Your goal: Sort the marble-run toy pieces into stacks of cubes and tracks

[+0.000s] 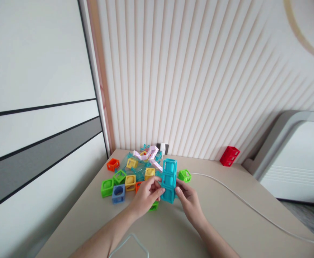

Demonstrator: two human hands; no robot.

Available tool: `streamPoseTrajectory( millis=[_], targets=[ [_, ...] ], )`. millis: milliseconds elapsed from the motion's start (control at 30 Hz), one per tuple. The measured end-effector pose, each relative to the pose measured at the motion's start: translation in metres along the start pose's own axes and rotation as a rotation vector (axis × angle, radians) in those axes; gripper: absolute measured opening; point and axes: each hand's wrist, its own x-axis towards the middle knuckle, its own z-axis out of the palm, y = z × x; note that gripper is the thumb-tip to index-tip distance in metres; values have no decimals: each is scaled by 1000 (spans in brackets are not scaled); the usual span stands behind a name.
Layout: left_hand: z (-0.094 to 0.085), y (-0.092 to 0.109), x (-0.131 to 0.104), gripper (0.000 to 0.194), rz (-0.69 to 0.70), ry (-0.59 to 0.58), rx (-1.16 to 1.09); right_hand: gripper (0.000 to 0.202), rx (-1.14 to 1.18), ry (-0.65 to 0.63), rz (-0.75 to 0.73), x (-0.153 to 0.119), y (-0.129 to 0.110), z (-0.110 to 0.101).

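Observation:
A stack of several joined teal cube frames [169,179] stands nearly upright between my hands, above the beige table. My left hand [148,195] grips its lower left side, thumb on the front. On the lower right side, my right hand [189,200] holds it with thumb and fingers. Just behind my left hand are a yellow cube [150,173] and an orange cube [138,186], the orange one partly hidden. A green cube [153,206] shows partly beneath my left hand. Another green cube [184,175] lies behind my right hand.
Green, yellow, blue [118,194] and orange-red cubes lie at the left, near teal pieces and a pale pink zigzag piece [153,153]. A red stack [229,156] stands by the ribbed wall. A white cable [237,195] crosses the table [216,222] at right.

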Motion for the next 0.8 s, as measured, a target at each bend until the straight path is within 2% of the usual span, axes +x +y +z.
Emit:
streamPoseTrajectory(
  millis=[200, 367, 800],
  targets=[
    [0, 2, -1, 28, 14, -31, 25, 51, -37, -47, 25, -3, 6, -2],
    [0, 0, 0, 28, 20, -42, 34, 47, -144, -65, -27, -4, 3, -3],
    [1, 2, -3, 25, 55, -45, 75, 44, -332, 21, -190, -6, -12, 1]
  ],
)
